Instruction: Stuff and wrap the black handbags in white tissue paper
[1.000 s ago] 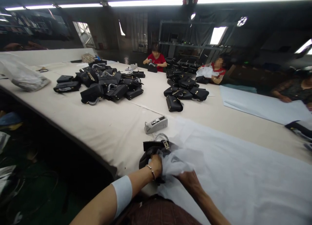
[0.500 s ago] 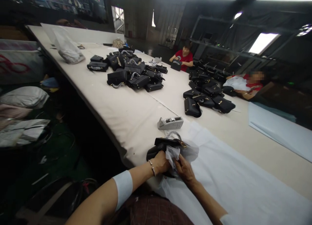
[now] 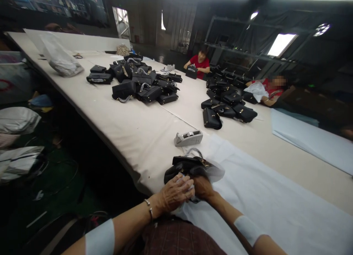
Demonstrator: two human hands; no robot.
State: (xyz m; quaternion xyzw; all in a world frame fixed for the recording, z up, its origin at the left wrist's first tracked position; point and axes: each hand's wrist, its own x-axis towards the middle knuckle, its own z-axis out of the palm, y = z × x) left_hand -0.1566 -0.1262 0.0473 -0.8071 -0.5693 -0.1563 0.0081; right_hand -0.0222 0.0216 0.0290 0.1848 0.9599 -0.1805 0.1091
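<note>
A black handbag [image 3: 190, 166] with a gold clasp and a wrapped handle stands at the table's near edge, its opening toward me. My left hand [image 3: 176, 192] has its fingers bent over the bag's near side, gripping the edge, with a bit of pale wrapping by the fingertips. Inside the opening, my right hand [image 3: 203, 187] reaches in, and its fingers are hidden. White tissue sheets [image 3: 242, 196] lie under the bag and spread out to the right. Just beyond the bag sits a grey tape dispenser [image 3: 188, 138].
Black handbags [image 3: 146, 82] are piled at mid-table, and another pile [image 3: 226, 104] lies to the right. A clear plastic bag [image 3: 62, 58] stands far left. Pale sheets [image 3: 311, 141] lie at the right edge. Two people in red sit across the table, handling bags.
My left hand has come out of the opening onto the bag's near edge. The right hand has gone deeper in, and the crumpled white tissue between them is out of sight. The view has shifted right.
</note>
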